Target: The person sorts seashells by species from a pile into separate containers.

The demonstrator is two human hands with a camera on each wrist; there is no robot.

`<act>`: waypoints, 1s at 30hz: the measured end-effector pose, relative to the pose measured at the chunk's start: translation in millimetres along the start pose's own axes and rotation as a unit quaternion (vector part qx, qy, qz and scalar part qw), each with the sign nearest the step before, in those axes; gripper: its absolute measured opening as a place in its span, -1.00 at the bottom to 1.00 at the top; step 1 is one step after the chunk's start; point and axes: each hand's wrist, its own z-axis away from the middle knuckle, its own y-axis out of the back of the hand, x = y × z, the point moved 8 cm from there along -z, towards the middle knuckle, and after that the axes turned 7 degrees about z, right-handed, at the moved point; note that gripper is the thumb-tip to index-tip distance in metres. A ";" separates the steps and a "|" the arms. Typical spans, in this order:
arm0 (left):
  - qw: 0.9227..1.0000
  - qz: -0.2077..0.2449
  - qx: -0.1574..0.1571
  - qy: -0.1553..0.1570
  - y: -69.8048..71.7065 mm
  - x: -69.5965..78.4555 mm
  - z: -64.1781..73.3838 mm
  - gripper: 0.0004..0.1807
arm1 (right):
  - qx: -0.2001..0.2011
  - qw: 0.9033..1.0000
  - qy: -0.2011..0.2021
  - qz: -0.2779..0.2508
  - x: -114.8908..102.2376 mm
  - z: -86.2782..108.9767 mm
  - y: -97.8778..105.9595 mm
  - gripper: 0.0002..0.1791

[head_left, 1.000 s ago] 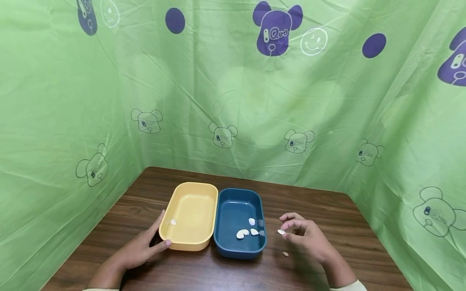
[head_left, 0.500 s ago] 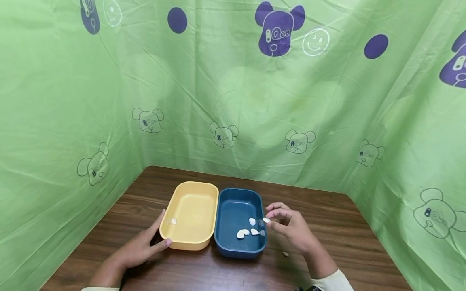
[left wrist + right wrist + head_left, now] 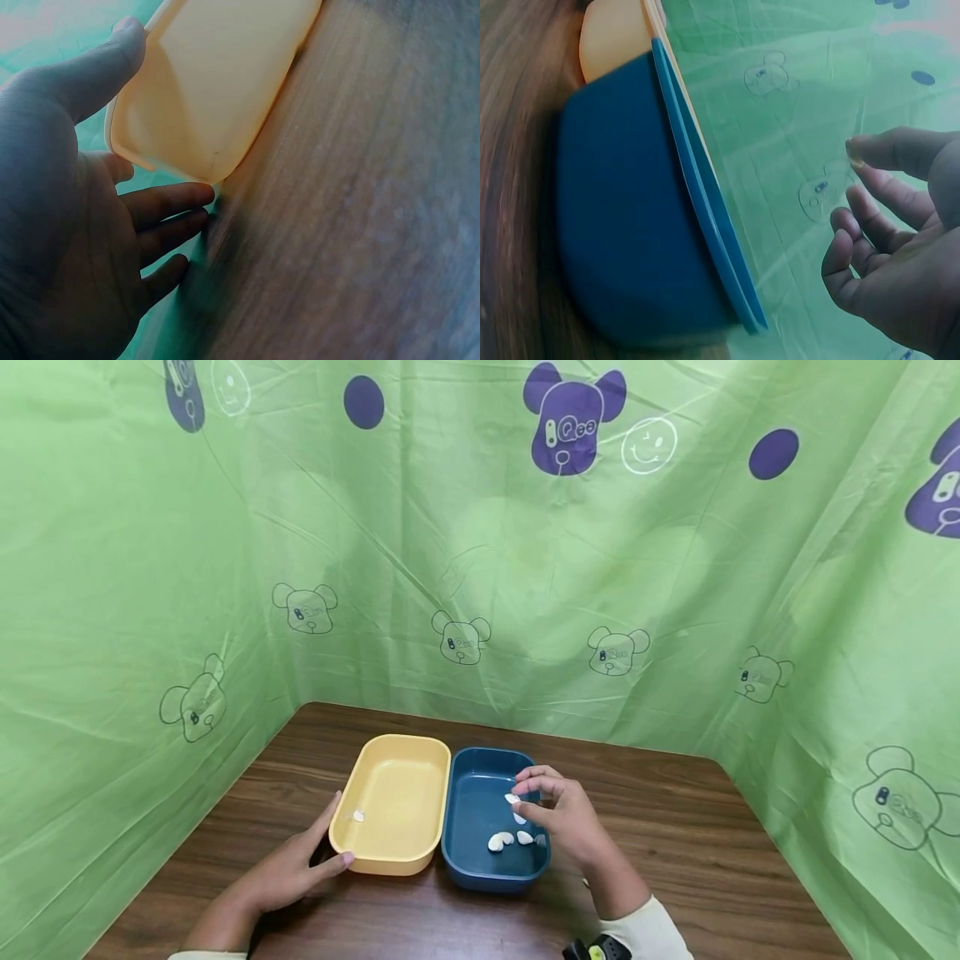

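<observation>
My right hand (image 3: pixel 566 814) is over the right side of the blue tray (image 3: pixel 476 797), pinching a small white teardrop-shaped piece (image 3: pixel 512 798) between thumb and fingertips. Below, on the tray floor, lie several similar white pieces (image 3: pixel 496 842). The right wrist view shows thumb and index finger (image 3: pixel 889 146) meeting above the rim, the piece barely visible. At the left, my left hand (image 3: pixel 292 870) rests against the near left corner of the yellow tray (image 3: pixel 397 785), thumb at the front and loosely straight fingers along the side. One white piece (image 3: pixel 358 816) lies inside that tray.
The two trays stand side by side on a dark wooden table (image 3: pixel 675 810). A small piece (image 3: pixel 587 882) on the table is mostly hidden by my right forearm. Green printed cloth (image 3: pixel 525 552) hangs round the back and both sides.
My right hand has carried the white piece leftward from above the table, over the blue tray's right rim and into the space over the tray. My left hand has stayed at the yellow tray.
</observation>
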 end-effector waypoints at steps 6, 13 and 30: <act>1.000 0.002 -0.001 0.003 0.6 1.0 0.5 0.12 | 0.015 1.000 -0.001 0.009 -9.1 -6.0 -14.9 -0.93; 1.000 0.001 -0.002 0.005 0.8 0.4 0.6 0.12 | 0.022 1.000 -0.002 0.001 -18.9 -9.6 -34.5 -0.95; 1.000 0.002 -0.005 0.014 -1.0 -4.0 0.6 0.13 | 0.012 1.000 0.014 -0.013 -34.3 -23.1 -87.4 -0.91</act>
